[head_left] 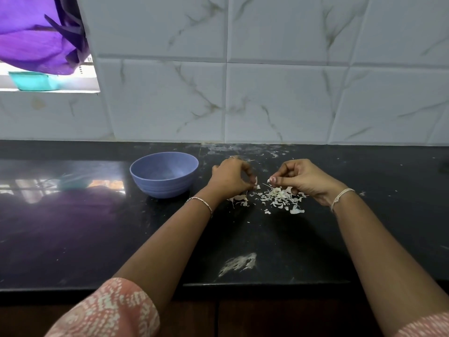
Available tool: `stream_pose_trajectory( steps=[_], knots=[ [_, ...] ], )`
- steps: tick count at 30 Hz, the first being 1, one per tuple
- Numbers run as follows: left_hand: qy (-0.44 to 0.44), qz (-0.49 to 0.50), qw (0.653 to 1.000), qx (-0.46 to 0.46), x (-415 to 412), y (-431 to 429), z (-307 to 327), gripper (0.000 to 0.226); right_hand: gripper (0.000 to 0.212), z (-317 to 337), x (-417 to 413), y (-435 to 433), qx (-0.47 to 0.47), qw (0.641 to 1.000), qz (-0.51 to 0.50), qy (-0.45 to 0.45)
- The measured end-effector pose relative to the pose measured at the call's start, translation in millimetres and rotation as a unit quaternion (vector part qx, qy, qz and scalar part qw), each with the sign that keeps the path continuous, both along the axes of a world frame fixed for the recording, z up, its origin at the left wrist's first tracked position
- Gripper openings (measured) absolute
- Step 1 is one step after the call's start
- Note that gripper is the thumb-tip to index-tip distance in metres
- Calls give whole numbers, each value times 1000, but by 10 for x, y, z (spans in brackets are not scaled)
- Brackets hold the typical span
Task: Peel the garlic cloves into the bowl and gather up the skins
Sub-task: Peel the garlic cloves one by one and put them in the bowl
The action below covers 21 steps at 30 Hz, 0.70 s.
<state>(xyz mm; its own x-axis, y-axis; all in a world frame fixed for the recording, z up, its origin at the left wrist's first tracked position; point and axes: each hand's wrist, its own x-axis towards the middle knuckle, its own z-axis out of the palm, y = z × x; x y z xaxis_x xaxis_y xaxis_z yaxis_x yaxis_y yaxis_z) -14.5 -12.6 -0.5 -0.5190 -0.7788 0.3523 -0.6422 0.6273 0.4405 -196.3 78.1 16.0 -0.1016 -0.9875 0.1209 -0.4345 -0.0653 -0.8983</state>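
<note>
Pinching: R hand point(303, 178) had thumb & forefinger tips closed on a white scrap point(271, 180), other fingers curled under; couldn't tell if scrap was skin or clove.
L hand: L hand point(230, 177) was knuckles-up, fingers curled down, tips just above the counter; couldn't tell whether it held anything. A thin stalk point(250, 161) stuck out behind it.
Gap: the two hands' fingertips were near each other, not touching.
Skins: main heap of garlic skins point(279, 195) lay on the counter under & just in front of R hand; a smaller clump point(239, 199) lay by L wrist.
Bowl: blue-lilac bowl point(164, 175) stood upright just left of L hand, apart from the skins.
Wrists: thin metal bracelet point(201, 203) on L, pale thread band point(341, 197) on R.
Sleeve: pink w/ white print point(109, 310), L arm.
Counter: glossy black counter point(73, 227), w/ a white powdery smear point(239, 262) near its front edge.
Wall: white marbled tiles point(267, 93).
Window: top-left, purple cloth point(36, 32) hung over a teal tub point(31, 80) on the ledge.
Writing: a small printed strip point(89, 59) at the cloth's edge, too blurred to read.
</note>
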Motion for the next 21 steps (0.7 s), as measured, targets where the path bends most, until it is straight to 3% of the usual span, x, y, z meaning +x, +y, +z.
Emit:
stream_pose_trajectory(
  steps=[3, 7, 9, 13, 17, 19, 21],
  knots=[
    [-32, -10, 999, -10, -58, 22, 7, 6, 14, 44, 0, 30, 19, 1000, 16, 6],
    [-79, -42, 996, 22, -99, 46, 4, 45, 13, 115, 1, 57, 13, 1000, 24, 7],
    [-80, -45, 996, 15, -99, 38, -2, 47, 12, 159, 8, 58, 11, 999, 34, 6],
    [56, -44, 997, 32, 0, -62, -22, 25, 13, 329, 103, 85, -17, 998, 63, -19],
    [137, -55, 988, 44, 167, -70, -28, 26, 11, 591, 157, 82, -75, 991, 79, -76],
    [147, -48, 987, 40, 231, -59, -63, 26, 5, 467, 276, 22, -25, 995, 92, 9],
    [161, -38, 985, 48, 264, -62, -129, 26, 7, 151, 433, -63, 90, 980, 111, 136]
  ],
)
